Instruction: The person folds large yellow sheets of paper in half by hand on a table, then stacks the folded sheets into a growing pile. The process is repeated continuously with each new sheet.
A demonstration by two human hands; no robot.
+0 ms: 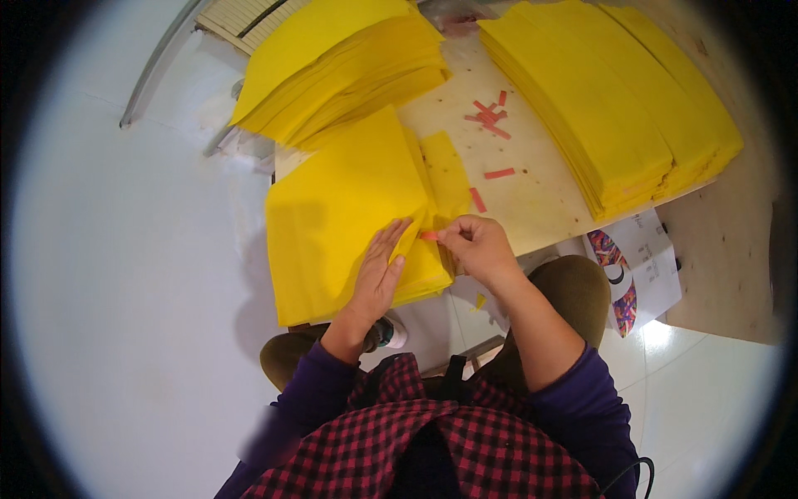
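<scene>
A stack of soft yellow sheets, perhaps cloth or non-woven fabric, lies in front of me at the table's near left corner. My left hand rests on top of it, fingers stretched out along a raised fold near its right side. Between thumb and fingers my right hand pinches a small red strip, whose tip touches the yellow sheet beside that fold. Close by on the wood are two more loose strips, one red strip just beyond my right hand and another red strip farther off.
Several red strips lie in a small heap on the wooden table. A tall yellow stack stands at the back left, and long yellow stacks fill the right. Below the table's edge is a white printed carton.
</scene>
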